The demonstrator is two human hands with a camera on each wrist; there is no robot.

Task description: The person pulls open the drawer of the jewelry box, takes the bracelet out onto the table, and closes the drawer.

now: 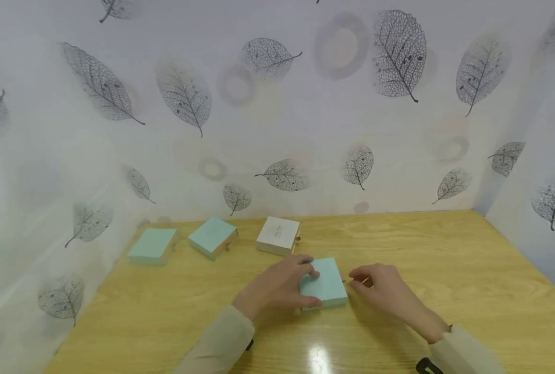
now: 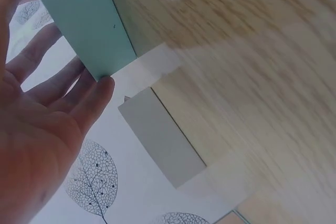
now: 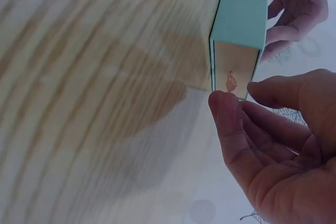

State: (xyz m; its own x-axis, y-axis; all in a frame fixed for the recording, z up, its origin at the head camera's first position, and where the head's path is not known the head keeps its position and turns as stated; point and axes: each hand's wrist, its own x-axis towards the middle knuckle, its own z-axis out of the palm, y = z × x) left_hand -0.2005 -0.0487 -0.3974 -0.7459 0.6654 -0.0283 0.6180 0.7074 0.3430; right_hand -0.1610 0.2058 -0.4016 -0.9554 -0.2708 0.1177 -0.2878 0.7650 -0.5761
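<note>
Backdrop: Pale sheeting [image 1: 315, 122] printed with dark leaf skeletons rises behind and to either side of a wood-grained desk [image 1: 446, 270], whose surface catches a bright patch of light nearer the person than the box [image 1: 328, 284].
Box: Mint green, it lies flat on the desk, its tan end turned to the right.
Tab: Small, copper-brown and leaf-shaped, the tab [image 3: 231, 81] sticks out from the box's tan end.
Left grip: From the left of the box, a person's left grip [image 1: 277, 285] clasps it, thumb at the near side, other fingers spread over the top and far side.
Right grip: Just right of the box, the right grip [image 1: 387, 291] is released, its fingertips bent close to the tab with a gap between them.
White box: Marked with faint lettering, the white box [image 1: 277, 234] sits behind the box and slightly left.
Green pair: Farther left and behind the box lie the middle box [image 1: 212, 235], set askew, and the left box [image 1: 153, 243], farthest off.
Sleeves: Pale cuffs [image 1: 223, 337] cover both forearms, nearer the person than the box.
</note>
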